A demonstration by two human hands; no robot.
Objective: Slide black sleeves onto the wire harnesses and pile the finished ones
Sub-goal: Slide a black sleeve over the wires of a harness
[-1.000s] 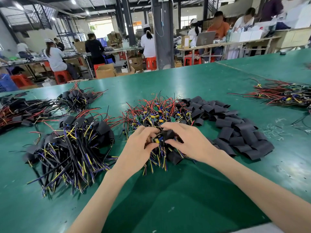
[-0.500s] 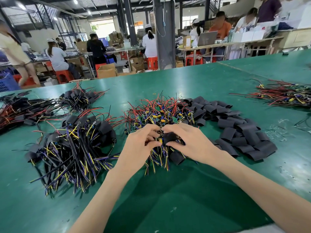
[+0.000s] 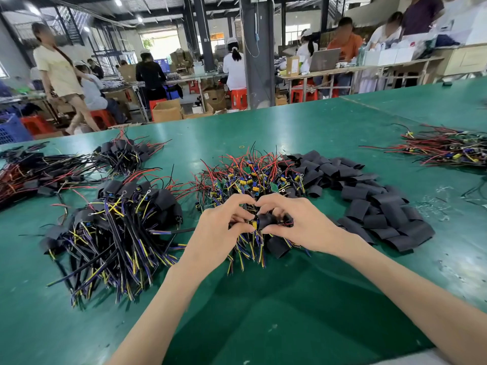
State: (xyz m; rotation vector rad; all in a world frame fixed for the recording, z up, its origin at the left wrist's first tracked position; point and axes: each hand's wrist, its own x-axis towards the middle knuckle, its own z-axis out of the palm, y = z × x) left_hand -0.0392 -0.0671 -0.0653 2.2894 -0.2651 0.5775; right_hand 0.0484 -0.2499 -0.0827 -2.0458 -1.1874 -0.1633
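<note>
A black sleeve [image 3: 265,220] is pinched by the right hand [image 3: 299,223] and a wire harness [image 3: 253,223] by the left hand [image 3: 217,231], at the near edge of the unsleeved heap [image 3: 253,177]. Finished harnesses [image 3: 118,222] are piled left of that heap (spare sleeves [image 3: 374,204] right of it).

We see bright, even light from ceiling lamps [image 3: 117,1] and a blown-out far opening [image 3: 160,44]. Soft sheen streaks the surface [image 3: 303,130], a dim shadow lies nearest us, and straight lines bow at the edges.
</note>
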